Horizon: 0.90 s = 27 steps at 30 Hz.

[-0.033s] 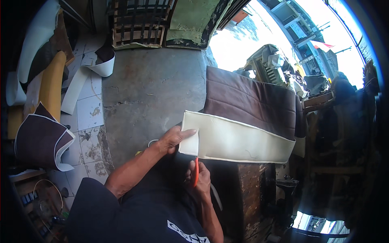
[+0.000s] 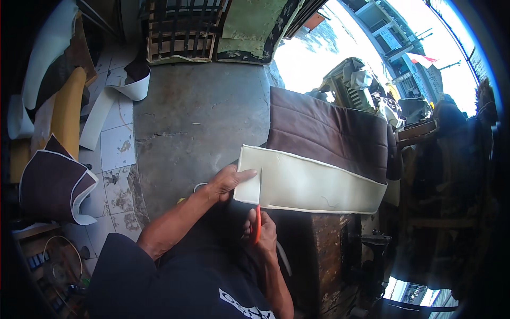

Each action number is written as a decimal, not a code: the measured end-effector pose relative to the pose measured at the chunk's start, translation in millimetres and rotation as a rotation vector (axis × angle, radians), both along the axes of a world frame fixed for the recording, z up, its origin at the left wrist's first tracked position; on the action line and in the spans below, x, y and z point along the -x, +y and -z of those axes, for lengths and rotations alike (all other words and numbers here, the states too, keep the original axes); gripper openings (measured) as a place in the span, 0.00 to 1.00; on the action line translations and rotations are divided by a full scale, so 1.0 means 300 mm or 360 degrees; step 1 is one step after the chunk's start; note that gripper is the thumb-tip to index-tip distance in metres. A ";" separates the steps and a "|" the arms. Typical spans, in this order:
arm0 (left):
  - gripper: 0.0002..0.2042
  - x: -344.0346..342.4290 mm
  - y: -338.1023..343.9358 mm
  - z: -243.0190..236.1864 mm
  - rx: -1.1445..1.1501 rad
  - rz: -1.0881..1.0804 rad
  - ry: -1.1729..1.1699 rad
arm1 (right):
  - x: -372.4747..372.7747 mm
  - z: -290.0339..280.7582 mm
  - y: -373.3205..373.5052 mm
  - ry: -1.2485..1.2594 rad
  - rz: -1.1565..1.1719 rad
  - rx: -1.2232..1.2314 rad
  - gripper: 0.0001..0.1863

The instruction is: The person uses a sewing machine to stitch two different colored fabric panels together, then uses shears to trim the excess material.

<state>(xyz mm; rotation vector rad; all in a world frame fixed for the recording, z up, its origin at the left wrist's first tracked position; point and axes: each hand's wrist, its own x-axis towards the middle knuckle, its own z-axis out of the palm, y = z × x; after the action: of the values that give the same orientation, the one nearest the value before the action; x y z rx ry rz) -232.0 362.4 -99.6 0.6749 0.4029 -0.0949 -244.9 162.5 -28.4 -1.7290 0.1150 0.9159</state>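
Head view: the cream panel (image 2: pixel 324 186) lies in front of you, overlapping the near side of the brown quilted cover (image 2: pixel 329 138), which presumably bears some of its length. Your left hand (image 2: pixel 226 181) pinches its left end, thumb flat on top, fingers hidden beneath; likely this steadies the end beside the dark line. Your right hand (image 2: pixel 260 228) is curled around the red-handled tool (image 2: pixel 258 226), apparently scissors, upright at the panel's near edge, probably for a straight approach; how far its handles are spread, cannot tell.
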 end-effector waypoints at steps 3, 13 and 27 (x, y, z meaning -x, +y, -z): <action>0.21 0.002 0.001 0.008 -0.0031 0.0006 -0.0070 | -0.034 -0.012 0.024 0.0062 0.0030 -0.0076 0.21; 0.21 0.004 0.003 -0.017 0.0004 -0.0012 -0.0098 | -0.047 0.011 0.040 0.0071 0.0080 -0.0093 0.25; 0.18 -0.007 0.061 -0.049 0.0106 -0.0031 -0.0076 | 0.016 -0.129 0.019 0.0222 0.0098 -0.0225 0.22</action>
<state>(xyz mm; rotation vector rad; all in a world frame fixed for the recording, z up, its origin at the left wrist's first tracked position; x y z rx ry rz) -230.0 380.8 -84.9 0.6067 0.3589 -0.0735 -249.9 168.3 10.4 -1.5233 0.1902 0.9758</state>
